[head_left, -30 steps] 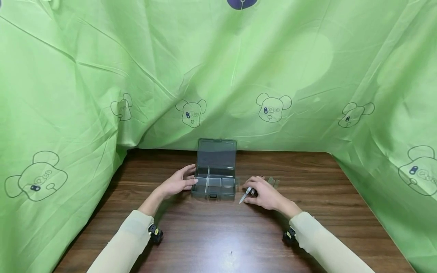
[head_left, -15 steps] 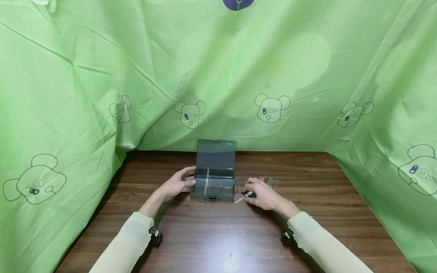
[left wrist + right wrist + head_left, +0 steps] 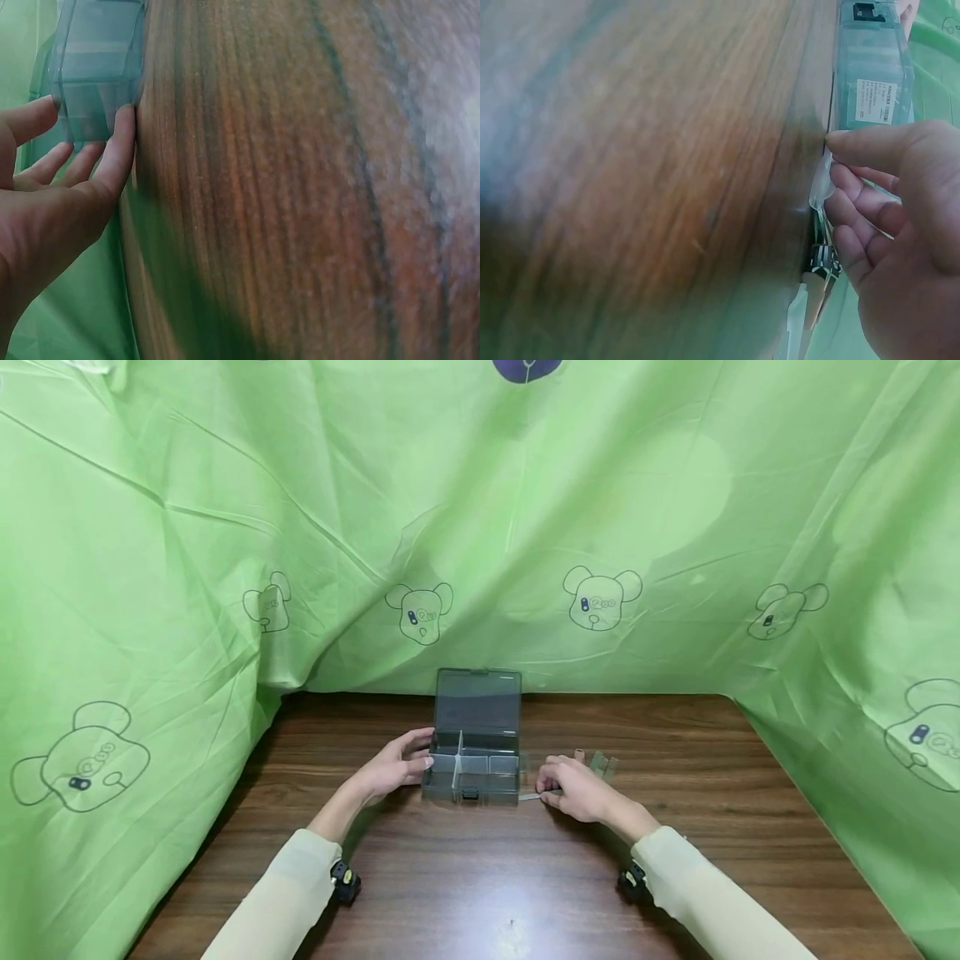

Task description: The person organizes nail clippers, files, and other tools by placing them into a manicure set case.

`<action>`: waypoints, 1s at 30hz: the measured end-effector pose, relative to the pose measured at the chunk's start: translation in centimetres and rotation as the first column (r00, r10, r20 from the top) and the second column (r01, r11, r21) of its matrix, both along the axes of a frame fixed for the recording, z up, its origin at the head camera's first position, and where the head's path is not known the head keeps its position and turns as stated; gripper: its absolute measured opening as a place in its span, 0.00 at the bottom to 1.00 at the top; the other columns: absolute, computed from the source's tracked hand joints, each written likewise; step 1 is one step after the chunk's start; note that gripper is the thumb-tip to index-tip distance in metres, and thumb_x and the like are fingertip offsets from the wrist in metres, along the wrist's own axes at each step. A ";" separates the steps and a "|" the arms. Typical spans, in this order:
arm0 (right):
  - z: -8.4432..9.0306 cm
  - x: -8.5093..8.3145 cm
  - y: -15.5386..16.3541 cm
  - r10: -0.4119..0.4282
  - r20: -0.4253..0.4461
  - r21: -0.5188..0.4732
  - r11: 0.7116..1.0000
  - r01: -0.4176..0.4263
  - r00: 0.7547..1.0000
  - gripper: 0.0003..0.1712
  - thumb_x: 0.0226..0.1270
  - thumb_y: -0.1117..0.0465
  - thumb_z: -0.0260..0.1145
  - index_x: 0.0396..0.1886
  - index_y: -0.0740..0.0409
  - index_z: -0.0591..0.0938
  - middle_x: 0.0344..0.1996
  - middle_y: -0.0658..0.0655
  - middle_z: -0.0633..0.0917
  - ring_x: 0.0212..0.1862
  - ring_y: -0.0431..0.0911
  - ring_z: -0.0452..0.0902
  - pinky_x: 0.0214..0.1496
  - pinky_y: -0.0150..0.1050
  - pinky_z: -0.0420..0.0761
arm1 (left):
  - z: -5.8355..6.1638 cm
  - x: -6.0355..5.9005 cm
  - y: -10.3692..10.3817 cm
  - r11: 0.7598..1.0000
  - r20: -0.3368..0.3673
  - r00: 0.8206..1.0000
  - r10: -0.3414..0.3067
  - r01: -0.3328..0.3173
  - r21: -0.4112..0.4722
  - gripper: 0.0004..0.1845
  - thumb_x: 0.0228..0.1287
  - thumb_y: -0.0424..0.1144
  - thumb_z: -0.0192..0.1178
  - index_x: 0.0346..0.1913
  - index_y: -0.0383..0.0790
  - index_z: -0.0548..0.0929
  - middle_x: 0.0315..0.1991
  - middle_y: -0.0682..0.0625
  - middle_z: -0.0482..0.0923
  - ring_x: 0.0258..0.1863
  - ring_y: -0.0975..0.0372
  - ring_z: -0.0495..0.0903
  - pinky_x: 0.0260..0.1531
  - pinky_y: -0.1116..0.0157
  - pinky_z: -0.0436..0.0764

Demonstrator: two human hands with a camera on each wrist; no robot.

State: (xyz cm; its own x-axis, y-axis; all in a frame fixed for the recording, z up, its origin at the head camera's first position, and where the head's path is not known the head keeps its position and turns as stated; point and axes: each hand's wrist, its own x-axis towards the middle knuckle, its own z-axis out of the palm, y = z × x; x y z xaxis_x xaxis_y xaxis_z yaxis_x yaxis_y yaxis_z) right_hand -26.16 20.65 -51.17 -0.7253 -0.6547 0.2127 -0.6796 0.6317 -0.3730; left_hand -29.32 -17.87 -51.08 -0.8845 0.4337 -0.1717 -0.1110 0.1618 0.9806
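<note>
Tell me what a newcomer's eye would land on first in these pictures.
First the green cloth printed with cartoon bears, draped behind and beside the dark wooden table. Next the smoky clear compartment box, lid open, at the table's middle. The left hand rests against the box's left side, while the right hand pinches a thin clear divider strip just right of it, with more small clear pieces lying beyond.

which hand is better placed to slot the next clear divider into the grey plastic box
Right, probably: the right hand already pinches a clear plastic divider strip beside the grey compartment box, while the left hand steadies its side.
</note>
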 end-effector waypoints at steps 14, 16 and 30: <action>-0.1 0.2 -0.3 -0.037 -0.052 0.058 0.998 0.040 0.998 0.11 0.64 0.66 0.76 0.32 0.48 0.81 0.31 0.41 0.76 0.37 0.40 0.71 0.40 0.37 0.75 | 0.0 0.0 -0.1 1.000 0.008 1.000 0.008 -0.008 0.019 0.36 0.80 0.31 0.58 0.84 0.45 0.58 0.83 0.37 0.52 0.80 0.42 0.58 0.68 0.43 0.75; 0.1 0.3 -0.2 -0.030 -0.075 0.063 0.997 0.034 0.997 0.11 0.63 0.67 0.75 0.32 0.49 0.81 0.30 0.42 0.77 0.37 0.40 0.72 0.40 0.38 0.76 | 0.0 0.0 0.0 1.000 0.016 1.000 0.014 -0.014 0.024 0.36 0.80 0.31 0.58 0.84 0.45 0.58 0.83 0.38 0.53 0.80 0.42 0.58 0.68 0.43 0.75; 2.7 0.0 2.1 -0.072 0.042 -0.005 0.997 0.072 0.996 0.12 0.64 0.72 0.72 0.31 0.50 0.81 0.30 0.44 0.78 0.33 0.37 0.74 0.36 0.34 0.81 | -0.2 0.1 -0.1 0.999 0.031 0.999 0.037 -0.038 0.015 0.37 0.79 0.31 0.60 0.84 0.46 0.58 0.82 0.38 0.56 0.78 0.42 0.62 0.68 0.44 0.76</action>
State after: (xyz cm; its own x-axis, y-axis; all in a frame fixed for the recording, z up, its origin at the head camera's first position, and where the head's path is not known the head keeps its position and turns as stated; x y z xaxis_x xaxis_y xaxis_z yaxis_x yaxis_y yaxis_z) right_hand -26.17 22.77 -48.52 -0.7792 -0.5988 0.1853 -0.6158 0.6759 -0.4049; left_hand -29.22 -17.96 -51.31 -0.8947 0.4029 -0.1925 -0.1466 0.1421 0.9789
